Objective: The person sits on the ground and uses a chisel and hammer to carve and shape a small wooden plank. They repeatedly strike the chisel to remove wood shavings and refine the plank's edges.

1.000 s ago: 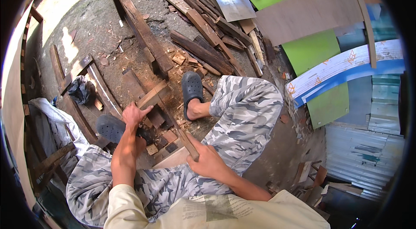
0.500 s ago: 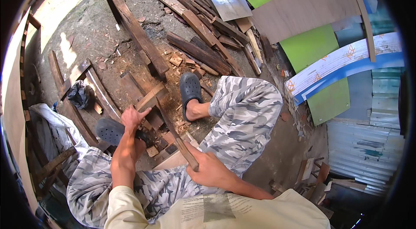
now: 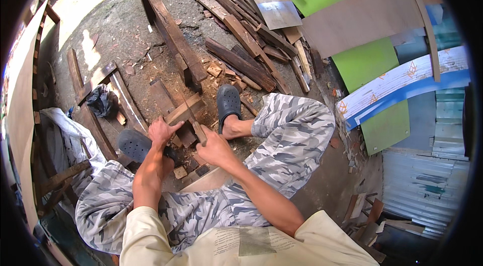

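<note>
My right hand is wrapped round the wooden handle of a handsaw. Its narrow blade points away from me and crosses a short wooden block near the right end. At the block's left end, my left hand grips it, with the thumb lying along the near side. Beneath the block lies a dark plank on the ground between my feet. Whether the blade sits in a cut cannot be made out.
A long dark beam stretches away ahead. Several timbers are piled ahead to the right. Small offcuts lie by my feet. A wooden frame with a black plastic bag lies left. Painted boards lean at right.
My right hand has pushed the saw forward and away from me, so the handle is now close to the block. My left hand keeps its grip on the block. The view has shifted slightly.
</note>
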`<state>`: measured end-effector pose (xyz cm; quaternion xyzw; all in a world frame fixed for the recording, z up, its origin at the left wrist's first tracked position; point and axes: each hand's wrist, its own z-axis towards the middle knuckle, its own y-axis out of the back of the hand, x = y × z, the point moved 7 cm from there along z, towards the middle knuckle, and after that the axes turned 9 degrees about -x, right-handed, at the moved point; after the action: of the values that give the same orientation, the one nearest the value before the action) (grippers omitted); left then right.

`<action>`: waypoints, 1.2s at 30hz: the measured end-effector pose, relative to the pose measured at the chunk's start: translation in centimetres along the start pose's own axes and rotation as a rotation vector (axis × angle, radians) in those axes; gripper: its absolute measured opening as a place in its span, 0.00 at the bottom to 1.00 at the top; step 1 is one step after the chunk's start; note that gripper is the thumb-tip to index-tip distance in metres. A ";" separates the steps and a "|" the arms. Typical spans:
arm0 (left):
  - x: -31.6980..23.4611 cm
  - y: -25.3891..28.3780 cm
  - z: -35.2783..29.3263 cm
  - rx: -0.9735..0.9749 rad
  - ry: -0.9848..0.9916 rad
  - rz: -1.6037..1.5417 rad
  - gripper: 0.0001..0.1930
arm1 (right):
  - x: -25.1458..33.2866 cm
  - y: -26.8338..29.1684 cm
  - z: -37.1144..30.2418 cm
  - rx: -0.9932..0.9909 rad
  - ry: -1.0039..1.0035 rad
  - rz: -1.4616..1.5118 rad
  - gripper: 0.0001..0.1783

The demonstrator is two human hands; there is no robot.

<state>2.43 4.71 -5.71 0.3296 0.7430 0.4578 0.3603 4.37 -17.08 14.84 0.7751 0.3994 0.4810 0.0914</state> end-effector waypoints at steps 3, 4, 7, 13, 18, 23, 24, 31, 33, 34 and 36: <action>0.8 0.5 -0.3 -0.004 0.046 -0.009 0.57 | 1.3 3.7 -5.4 0.018 0.052 0.022 0.38; 0.6 0.5 -0.5 -0.011 0.038 -0.016 0.56 | 1.4 3.7 -5.5 0.011 0.050 -0.001 0.37; -0.2 0.7 -0.2 0.003 0.021 -0.028 0.55 | 1.5 2.7 -2.9 -0.041 0.091 -0.052 0.35; -0.3 -0.2 0.0 -0.067 -0.001 -0.040 0.55 | -0.8 -1.0 3.1 -0.020 0.060 -0.036 0.34; -0.1 -1.6 -2.1 -0.301 -0.054 -0.006 0.53 | -0.8 3.2 -6.4 0.010 0.083 -0.006 0.37; -0.3 -2.6 -3.6 -0.340 -0.104 0.016 0.53 | -1.2 0.9 -0.3 -0.025 0.141 -0.024 0.35; -0.5 -2.2 -2.6 -0.339 -0.117 0.008 0.53 | -2.4 -0.1 0.8 -0.073 0.171 -0.017 0.34; 1.0 -3.6 -1.7 -0.187 -0.072 -0.025 0.56 | -2.0 3.6 -8.8 -0.024 0.056 0.016 0.35; 0.9 -2.7 -0.9 -0.098 -0.043 -0.044 0.57 | -1.3 5.5 -11.1 0.004 0.027 0.051 0.35; 0.8 -2.6 -0.8 -0.081 -0.039 -0.042 0.57 | -1.5 5.2 -10.3 -0.003 0.008 0.023 0.35; 0.2 -1.8 -0.5 -0.050 -0.061 -0.032 0.58 | -3.1 3.2 -6.1 -0.080 0.228 -0.008 0.37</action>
<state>1.60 3.94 -7.27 0.3222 0.7251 0.4602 0.3983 0.37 -22.85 17.60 0.7096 0.3907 0.5811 0.0785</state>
